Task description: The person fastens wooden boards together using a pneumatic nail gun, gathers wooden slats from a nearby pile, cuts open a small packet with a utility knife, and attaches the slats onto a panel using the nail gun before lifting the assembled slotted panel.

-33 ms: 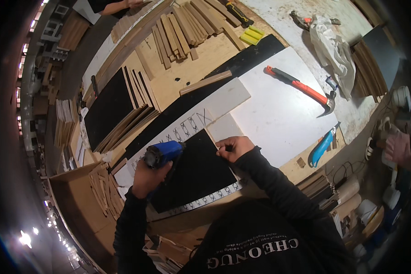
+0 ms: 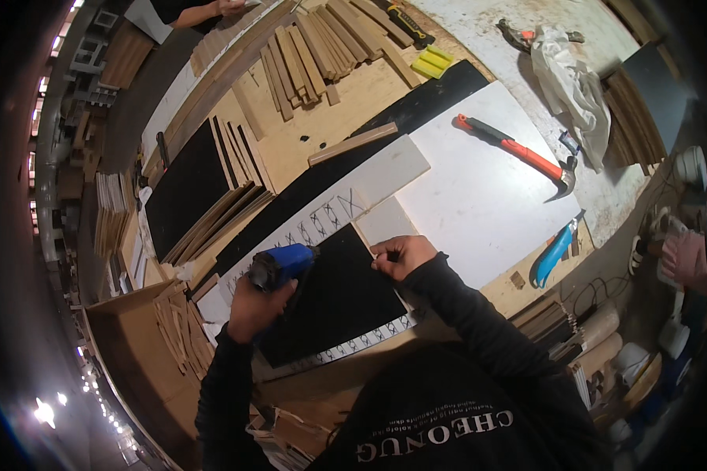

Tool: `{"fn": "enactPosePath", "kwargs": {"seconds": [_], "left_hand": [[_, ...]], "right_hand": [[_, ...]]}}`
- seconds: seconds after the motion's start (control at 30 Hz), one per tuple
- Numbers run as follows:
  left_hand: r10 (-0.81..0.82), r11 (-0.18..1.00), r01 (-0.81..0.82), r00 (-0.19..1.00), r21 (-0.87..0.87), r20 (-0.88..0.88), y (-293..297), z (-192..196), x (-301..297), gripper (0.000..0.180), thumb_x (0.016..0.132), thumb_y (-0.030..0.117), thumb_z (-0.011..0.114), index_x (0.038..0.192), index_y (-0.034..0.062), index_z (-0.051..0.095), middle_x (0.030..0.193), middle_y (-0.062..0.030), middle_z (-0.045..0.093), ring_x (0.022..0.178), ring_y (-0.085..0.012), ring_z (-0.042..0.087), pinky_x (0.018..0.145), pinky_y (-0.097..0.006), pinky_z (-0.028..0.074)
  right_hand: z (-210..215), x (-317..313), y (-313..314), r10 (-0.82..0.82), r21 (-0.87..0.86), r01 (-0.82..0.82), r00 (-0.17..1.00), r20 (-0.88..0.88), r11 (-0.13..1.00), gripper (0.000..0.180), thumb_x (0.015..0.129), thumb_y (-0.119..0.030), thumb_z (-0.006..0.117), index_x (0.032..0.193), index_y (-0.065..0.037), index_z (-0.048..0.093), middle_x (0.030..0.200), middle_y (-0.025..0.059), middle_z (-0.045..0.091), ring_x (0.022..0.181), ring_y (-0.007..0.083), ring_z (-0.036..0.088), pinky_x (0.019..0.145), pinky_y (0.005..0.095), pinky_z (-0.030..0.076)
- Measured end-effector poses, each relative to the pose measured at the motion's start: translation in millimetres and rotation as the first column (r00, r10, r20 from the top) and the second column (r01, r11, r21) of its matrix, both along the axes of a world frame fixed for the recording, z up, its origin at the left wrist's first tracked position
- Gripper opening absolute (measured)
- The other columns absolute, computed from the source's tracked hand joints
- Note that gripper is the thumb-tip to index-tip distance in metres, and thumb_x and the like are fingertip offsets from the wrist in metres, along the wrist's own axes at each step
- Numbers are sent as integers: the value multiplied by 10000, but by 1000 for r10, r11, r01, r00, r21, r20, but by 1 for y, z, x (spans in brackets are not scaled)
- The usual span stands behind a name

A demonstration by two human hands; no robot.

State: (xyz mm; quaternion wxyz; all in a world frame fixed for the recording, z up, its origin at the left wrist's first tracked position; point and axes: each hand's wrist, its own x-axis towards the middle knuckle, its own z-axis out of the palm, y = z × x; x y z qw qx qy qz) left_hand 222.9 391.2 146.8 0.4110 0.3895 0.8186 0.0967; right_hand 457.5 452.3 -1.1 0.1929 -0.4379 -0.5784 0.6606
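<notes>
A blue, barrel-bodied power tool (image 2: 281,265) is gripped in the left hand (image 2: 253,308), the fingers being wrapped closed around its handle. The tool's nose is held over the left part of a flat black rectangular panel (image 2: 330,302); whether it touches the panel cannot be told. The right hand (image 2: 401,256) is laid at the panel's upper right corner, fingers curled and narrow, with the fingertips pressed on the panel edge; nothing is seen to be held in it.

The black panel is positioned directly in front of the person, on top of a long white board marked with a row of pencilled crosses (image 2: 322,224), whose marked strip is also visible along the panel's lower edge. Both are carried on a cluttered wooden workbench (image 2: 353,94).

To the right, a large plain white sheet (image 2: 479,196) is noted, with an orange-handled claw hammer (image 2: 526,157) lying across its far corner. A blue utility knife (image 2: 556,253) is found at the bench edge, just beyond that sheet. A long black strip (image 2: 416,110) runs diagonally behind the marked board, with a narrow wooden batten (image 2: 352,144) lying on it. Stacks of thin wooden slats (image 2: 314,47) are placed farther back, and leaning dark and wooden panels (image 2: 204,196) are stacked on the left. A crumpled white plastic bag (image 2: 569,78) lies at the far right.
</notes>
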Motion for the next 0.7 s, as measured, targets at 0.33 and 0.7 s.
{"fn": "enactPosePath", "kwargs": {"seconds": [0.33, 0.7], "left_hand": [[-15, 999, 12, 997, 37, 77, 17, 11, 21, 292, 753, 209, 674, 896, -31, 589, 592, -48, 582, 506, -106, 559, 481, -250, 454], [-83, 995, 81, 996, 61, 38, 22, 0, 25, 263, 764, 211, 670, 855, -23, 593, 589, -56, 583, 487, -113, 557, 460, -261, 450]], "right_hand": [[3, 2, 2, 2, 44, -2, 1000, 4, 999, 141, 755, -19, 621, 887, 24, 648, 698, 75, 654, 731, 138, 668, 668, 220, 501], [5, 3, 3, 19, 89, -22, 999, 28, 996, 150, 767, -63, 606, 894, -1, 656, 732, 85, 673, 714, 146, 669, 669, 233, 510]]}}
